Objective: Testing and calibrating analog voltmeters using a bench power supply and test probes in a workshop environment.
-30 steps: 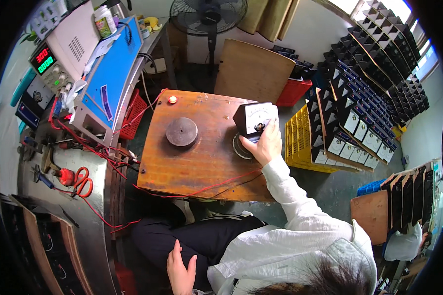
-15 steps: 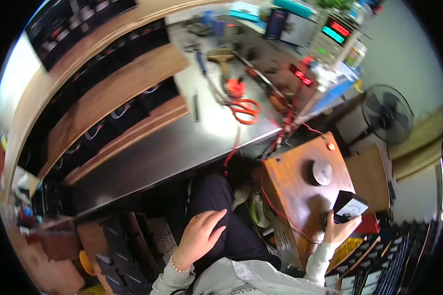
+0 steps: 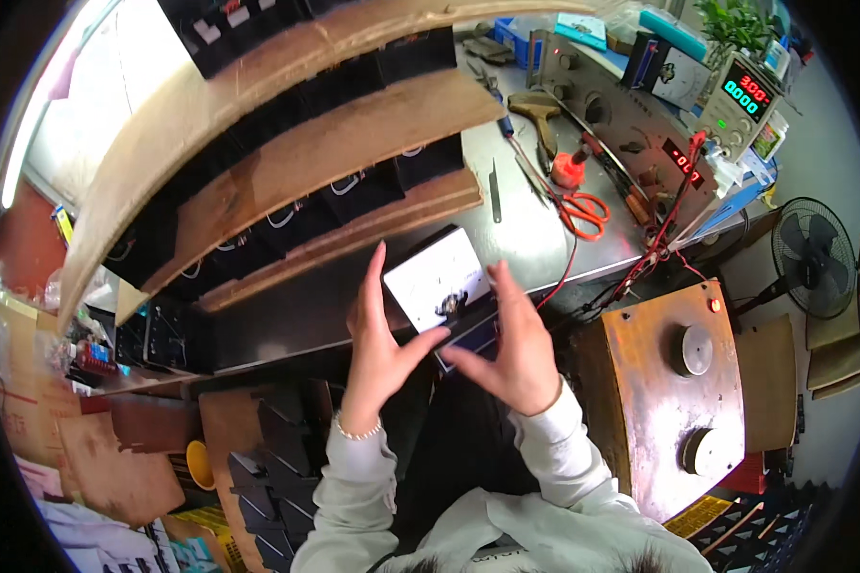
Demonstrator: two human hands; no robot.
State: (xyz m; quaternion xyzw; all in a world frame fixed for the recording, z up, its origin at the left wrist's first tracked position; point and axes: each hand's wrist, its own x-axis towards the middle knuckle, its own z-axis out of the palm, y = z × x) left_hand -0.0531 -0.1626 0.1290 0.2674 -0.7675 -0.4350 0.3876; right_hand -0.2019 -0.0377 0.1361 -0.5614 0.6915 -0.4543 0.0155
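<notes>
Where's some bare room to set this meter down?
The metal bench looks bare between the meter and orange scissors, on your side of the thin dark tool. The wooden box has a bare strip left of its two round discs. It's crowded beyond the scissors, around the brush and red wires.

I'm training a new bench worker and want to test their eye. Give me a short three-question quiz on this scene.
1. True or false: the white-faced meter is between the left hand and the right hand.
2. What colour are the handles of the scissors? (a) blue (b) orange-red (c) green
3. Fill in: the wooden box bears ____ large round pieces.

Key: 1 true; 2 b; 3 two.
</notes>
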